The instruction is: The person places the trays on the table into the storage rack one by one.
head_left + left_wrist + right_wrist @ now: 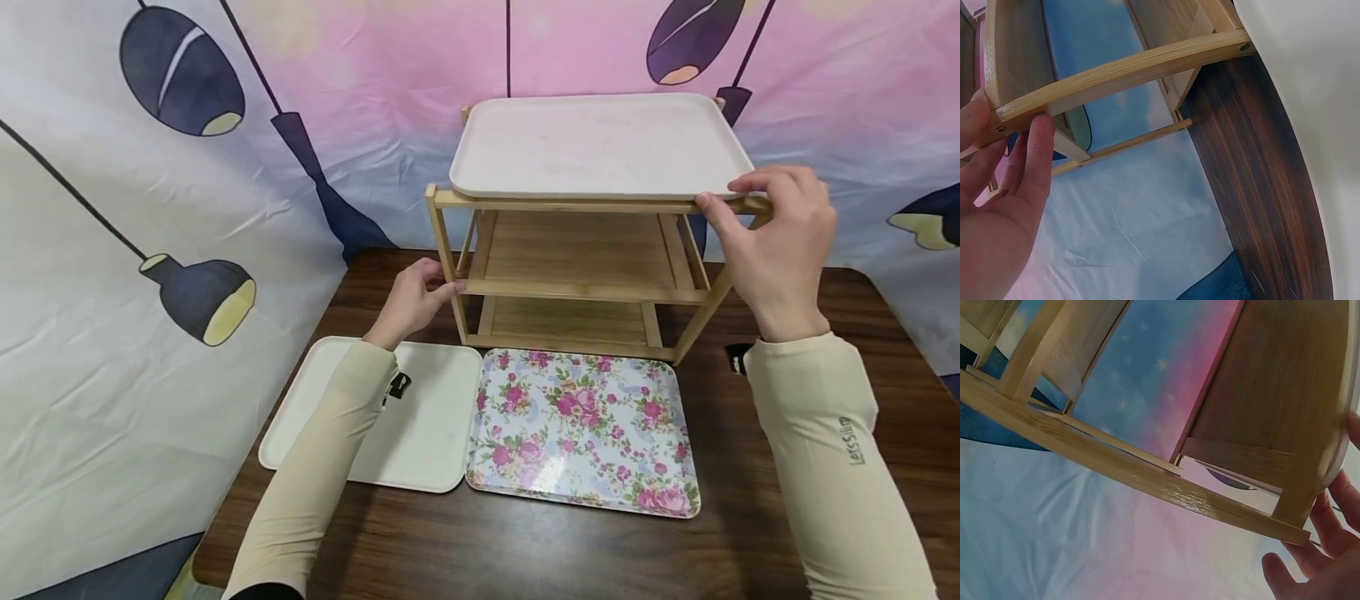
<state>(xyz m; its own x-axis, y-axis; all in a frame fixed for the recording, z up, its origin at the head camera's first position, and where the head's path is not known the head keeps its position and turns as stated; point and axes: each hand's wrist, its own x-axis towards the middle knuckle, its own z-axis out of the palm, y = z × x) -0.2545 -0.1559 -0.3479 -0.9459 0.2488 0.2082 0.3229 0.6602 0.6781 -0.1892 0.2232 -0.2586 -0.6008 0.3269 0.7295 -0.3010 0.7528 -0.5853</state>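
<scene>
A light wooden three-tier rack (581,291) stands on the table, its lower two shelves bare. On its top lies a white tray (600,146). My left hand (417,302) grips the rack's left front leg at the middle shelf, thumb in front and fingers behind, as the left wrist view shows. At the upper right corner my right hand (783,229) pinches the tray's near corner, thumb along the front edge and index finger over the rim. Its other fingers reach round the end of the rack's wooden post (1297,531) in the right wrist view.
In front of the rack, a second white tray (427,417) lies under the left forearm. Beside it is a tray with pink flowers (581,429). The dark wooden table (525,550) meets a printed cloth backdrop (390,75) behind and at the left.
</scene>
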